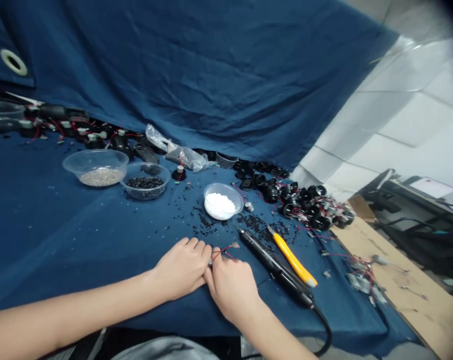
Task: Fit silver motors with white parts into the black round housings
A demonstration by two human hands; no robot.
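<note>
Near the table's front edge, my left hand and my right hand meet with their fingers curled closed. Between them is a small part with thin red wires, mostly hidden by the fingers. A small connector tip shows at the end of the wires. Just right of my right hand lies a black corded electric screwdriver, its bit pointing away from me. Beside it rests a yellow-handled cutter. A clear bowl of small white pieces stands beyond my hands.
Black bits are scattered around the white-filled bowl. To the left stand a bowl of black screws and a bowl of small metal pieces. Black round housings with wires are heaped at the right. A blue cloth hangs behind.
</note>
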